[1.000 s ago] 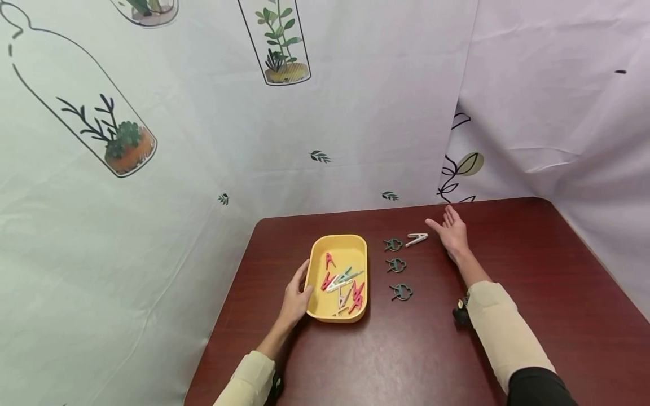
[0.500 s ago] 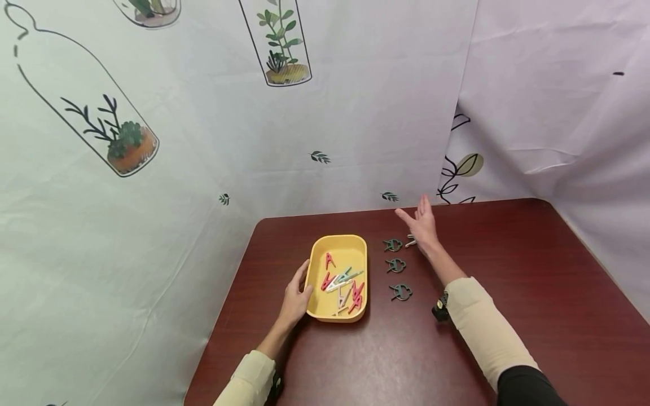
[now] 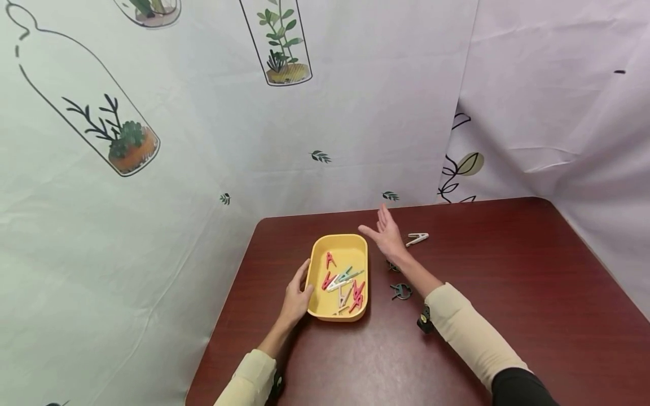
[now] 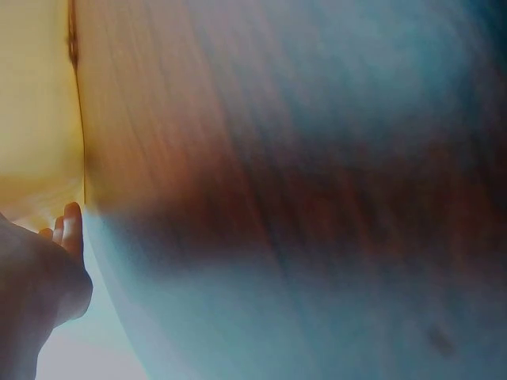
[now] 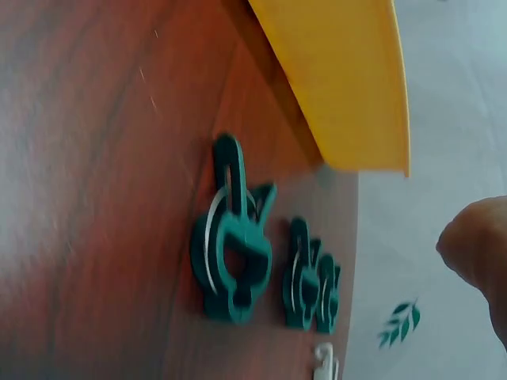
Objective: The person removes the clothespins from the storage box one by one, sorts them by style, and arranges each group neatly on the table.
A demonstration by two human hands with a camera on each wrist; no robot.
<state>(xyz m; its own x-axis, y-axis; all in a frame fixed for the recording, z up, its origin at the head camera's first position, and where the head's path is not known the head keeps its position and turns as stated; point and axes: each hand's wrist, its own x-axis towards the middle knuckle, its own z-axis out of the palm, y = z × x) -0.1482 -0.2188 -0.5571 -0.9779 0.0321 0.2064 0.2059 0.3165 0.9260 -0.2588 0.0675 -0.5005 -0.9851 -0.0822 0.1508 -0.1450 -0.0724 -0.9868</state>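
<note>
My left hand (image 3: 293,298) lies along the left wall of a yellow plastic tray (image 3: 350,245), fingers fairly straight against its outside and thumb at the rim. Several small clothespins in red, white, teal and beige lie inside. My right hand (image 3: 389,238) hovers just right of the tray's far corner, fingers extended, thumb spread, nothing held. Below it, a row of three dark green round clips (image 5: 245,229) sits on the table. In the head view the nearest green clip (image 3: 402,291) shows whole, while my right hand and wrist cover much of the others.
A white clothespin (image 3: 418,238) lies on the dark red-brown table (image 3: 487,254), to the right of my right hand. Behind the table's far edge hangs a pale cloth (image 3: 365,124) printed with plants and jars.
My right hand has swept left, from right of the white clothespin, past it and over the green clips toward the tray. The left hand and tray have stayed put.
</note>
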